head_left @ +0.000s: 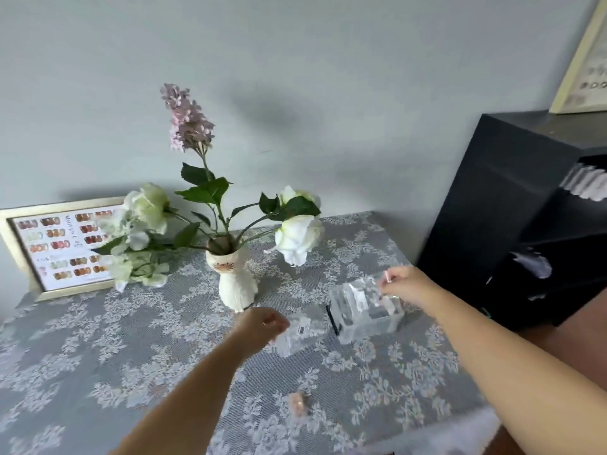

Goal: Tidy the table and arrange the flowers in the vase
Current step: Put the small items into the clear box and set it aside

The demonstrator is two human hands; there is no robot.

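Leaning by the vase (237, 284), framed chart (62, 247) lettering blurs unreadably.

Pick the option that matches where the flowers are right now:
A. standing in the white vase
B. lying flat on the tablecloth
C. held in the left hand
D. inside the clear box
A: the flowers stand with their stems in the white vase, while both hands are busy at the clear plastic items nearer the camera.

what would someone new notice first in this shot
The white cat-faced vase at the table's middle, holding white roses and a tall lilac sprig. Then both hands: the right hand over a clear plastic box, the left hand beside a clear packet.
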